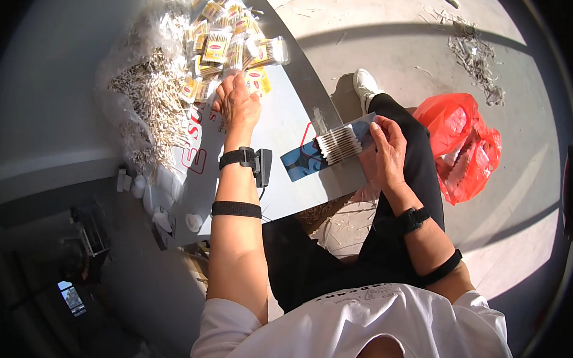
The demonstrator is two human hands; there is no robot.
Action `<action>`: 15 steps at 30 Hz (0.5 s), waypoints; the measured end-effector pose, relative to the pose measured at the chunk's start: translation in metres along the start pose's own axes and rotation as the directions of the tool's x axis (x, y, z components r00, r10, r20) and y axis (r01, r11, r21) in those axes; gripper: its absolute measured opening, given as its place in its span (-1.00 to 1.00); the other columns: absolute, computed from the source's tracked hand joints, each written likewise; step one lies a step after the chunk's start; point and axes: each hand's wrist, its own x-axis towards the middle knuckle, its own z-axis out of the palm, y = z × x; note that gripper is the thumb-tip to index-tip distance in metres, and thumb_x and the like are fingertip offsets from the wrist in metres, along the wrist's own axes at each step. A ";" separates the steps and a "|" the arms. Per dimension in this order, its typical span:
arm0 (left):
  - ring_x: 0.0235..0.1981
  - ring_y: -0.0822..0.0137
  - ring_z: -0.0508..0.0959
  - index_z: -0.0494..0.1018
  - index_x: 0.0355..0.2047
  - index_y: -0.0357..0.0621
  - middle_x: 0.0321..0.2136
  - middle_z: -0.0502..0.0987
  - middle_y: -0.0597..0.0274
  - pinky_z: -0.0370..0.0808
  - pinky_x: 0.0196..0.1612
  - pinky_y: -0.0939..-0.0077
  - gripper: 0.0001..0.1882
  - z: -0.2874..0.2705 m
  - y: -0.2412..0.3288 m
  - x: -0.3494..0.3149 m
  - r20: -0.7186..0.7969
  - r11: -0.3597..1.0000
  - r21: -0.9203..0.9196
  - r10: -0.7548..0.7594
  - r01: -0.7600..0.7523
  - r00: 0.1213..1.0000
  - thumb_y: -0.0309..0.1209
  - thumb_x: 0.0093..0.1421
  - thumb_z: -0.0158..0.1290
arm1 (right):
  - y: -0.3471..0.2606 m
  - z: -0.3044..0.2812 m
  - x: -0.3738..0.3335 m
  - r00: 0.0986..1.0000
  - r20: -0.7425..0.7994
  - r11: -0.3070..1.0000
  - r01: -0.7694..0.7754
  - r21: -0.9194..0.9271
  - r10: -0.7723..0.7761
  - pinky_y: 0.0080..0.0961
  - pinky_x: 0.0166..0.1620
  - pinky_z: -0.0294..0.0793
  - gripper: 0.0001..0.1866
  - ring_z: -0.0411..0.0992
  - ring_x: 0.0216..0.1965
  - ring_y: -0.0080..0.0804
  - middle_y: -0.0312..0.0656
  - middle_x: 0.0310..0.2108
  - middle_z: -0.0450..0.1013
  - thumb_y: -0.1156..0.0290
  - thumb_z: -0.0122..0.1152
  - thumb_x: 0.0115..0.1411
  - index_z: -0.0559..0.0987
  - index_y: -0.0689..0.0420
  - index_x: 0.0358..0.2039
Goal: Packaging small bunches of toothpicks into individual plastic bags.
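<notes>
My left hand [237, 104] reaches over the table to the near edge of a pile of cotton swab packs [217, 45]. Its fingers are bent but apart, with the fingertips close to a yellow printed card [259, 80]; nothing shows gripped in them. At the table's right edge, my right hand [388, 150] pinches a clear plastic bag [368, 162] between thumb and fingers. Beside it, a row of cotton swabs [340, 145] lies side by side on a dark blue printed card [303, 160]. How far the bag covers the swabs is hard to make out.
A large clear bag of loose cotton swabs [151, 83] spills over the table's left side. Small white items [194, 223] sit near the table's front corner. A red plastic bag [457, 145] rests right of my leg. Scraps [474, 56] litter the floor beyond.
</notes>
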 end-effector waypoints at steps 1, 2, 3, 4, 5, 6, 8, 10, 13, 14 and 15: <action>0.14 0.09 0.23 0.36 0.02 -0.02 0.03 0.31 0.19 0.19 0.06 0.01 -0.47 0.003 -0.013 0.002 -0.013 0.999 0.019 -0.027 0.027 1.000 -0.44 -0.01 0.19 | -0.001 0.003 0.000 1.000 0.013 1.000 0.001 0.018 -0.001 -0.64 -0.09 0.35 -0.63 0.35 -0.22 -0.56 -0.24 -0.27 0.42 0.29 0.17 0.24 0.45 0.34 -0.09; 0.14 0.09 0.23 0.36 0.02 -0.02 0.03 0.31 0.19 0.19 0.06 0.01 -0.47 0.003 -0.027 0.000 -0.019 0.999 0.028 -0.030 0.031 0.999 -0.44 -0.01 0.19 | -0.001 0.006 -0.001 1.000 0.026 0.999 0.001 0.035 -0.002 -0.64 -0.09 0.35 -0.62 0.35 -0.22 -0.56 -0.24 -0.26 0.42 0.29 0.17 0.24 0.45 0.35 -0.08; 0.14 0.10 0.23 0.36 0.01 -0.02 0.03 0.31 0.19 0.19 0.05 0.01 -0.48 0.007 -0.041 -0.002 -0.076 0.997 0.083 -0.001 0.007 0.997 -0.47 -0.02 0.18 | -0.003 0.006 0.000 1.000 0.027 0.999 0.004 0.038 -0.005 -0.64 -0.09 0.35 -0.62 0.35 -0.22 -0.56 -0.24 -0.26 0.42 0.29 0.17 0.24 0.45 0.35 -0.08; 0.13 0.11 0.23 0.37 0.00 -0.02 0.03 0.31 0.19 0.19 0.05 0.01 -0.48 0.008 -0.048 -0.005 -0.124 0.990 0.140 0.035 -0.017 0.992 -0.49 -0.02 0.18 | -0.004 0.005 0.001 1.000 0.031 0.999 -0.002 0.039 0.000 -0.63 -0.08 0.34 -0.62 0.35 -0.21 -0.56 -0.24 -0.26 0.42 0.29 0.16 0.24 0.45 0.35 -0.09; 0.11 0.12 0.26 0.43 -0.07 -0.03 -0.03 0.36 0.19 0.20 0.04 0.01 -0.54 0.010 -0.053 -0.006 -0.202 0.995 0.100 0.034 -0.014 0.979 -0.52 -0.04 0.18 | -0.004 0.005 0.001 0.999 0.037 0.999 -0.008 0.041 0.006 -0.63 -0.07 0.34 -0.63 0.35 -0.21 -0.55 -0.24 -0.27 0.42 0.29 0.16 0.25 0.45 0.35 -0.09; 0.11 0.12 0.26 0.43 -0.07 -0.03 -0.03 0.36 0.19 0.20 0.04 0.01 -0.54 0.008 -0.047 -0.007 -0.197 0.995 0.097 0.041 -0.022 0.980 -0.52 -0.04 0.18 | -0.004 0.002 0.002 1.000 0.027 0.999 -0.009 0.040 0.008 -0.63 -0.07 0.34 -0.63 0.35 -0.21 -0.55 -0.24 -0.27 0.42 0.29 0.16 0.25 0.45 0.35 -0.09; 0.08 0.14 0.27 0.48 -0.17 -0.05 -0.12 0.41 0.19 0.22 0.03 0.03 -0.63 0.005 -0.034 -0.005 -0.171 0.992 0.037 0.126 -0.122 0.977 -0.51 -0.06 0.20 | -0.004 -0.001 0.003 0.999 0.011 0.999 -0.032 -0.003 0.032 -0.64 -0.07 0.34 -0.64 0.35 -0.21 -0.56 -0.25 -0.27 0.42 0.31 0.15 0.25 0.45 0.36 -0.10; 0.05 0.11 0.30 0.52 -0.20 -0.06 -0.17 0.44 0.17 0.23 0.05 0.05 -0.63 0.001 -0.021 0.004 -0.146 0.994 0.017 0.111 -0.110 0.983 -0.40 -0.09 0.27 | 0.000 0.001 0.005 0.999 0.021 0.999 -0.028 0.023 0.028 -0.64 -0.08 0.34 -0.64 0.35 -0.22 -0.56 -0.25 -0.27 0.42 0.31 0.15 0.25 0.45 0.36 -0.10; 0.01 0.10 0.35 0.55 -0.16 -0.01 -0.12 0.47 0.13 0.27 0.12 0.22 -0.47 0.005 0.008 0.018 0.038 0.957 0.090 -0.280 0.276 0.959 -0.08 -0.14 0.33 | 0.001 0.003 0.003 0.999 0.024 0.998 -0.037 0.059 0.036 -0.64 -0.10 0.35 -0.64 0.35 -0.22 -0.56 -0.25 -0.28 0.43 0.30 0.16 0.24 0.45 0.36 -0.10; 0.01 0.10 0.35 0.55 -0.16 -0.01 -0.12 0.47 0.13 0.27 0.12 0.22 -0.47 0.005 0.012 0.021 0.036 0.957 0.092 -0.280 0.276 0.959 -0.08 -0.14 0.33 | 0.000 0.004 0.002 0.999 0.027 0.996 -0.049 0.076 0.047 -0.64 -0.10 0.35 -0.63 0.35 -0.23 -0.56 -0.25 -0.28 0.43 0.30 0.16 0.24 0.46 0.35 -0.10; -0.04 0.10 0.41 0.58 -0.24 -0.05 -0.17 0.51 0.08 0.33 0.07 0.23 -0.56 0.009 0.017 0.024 0.030 0.946 0.087 -0.316 0.313 0.948 -0.14 -0.13 0.32 | 0.001 0.002 0.003 0.999 0.022 0.996 -0.049 0.074 0.047 -0.64 -0.10 0.35 -0.63 0.35 -0.23 -0.56 -0.25 -0.28 0.43 0.30 0.16 0.24 0.46 0.35 -0.10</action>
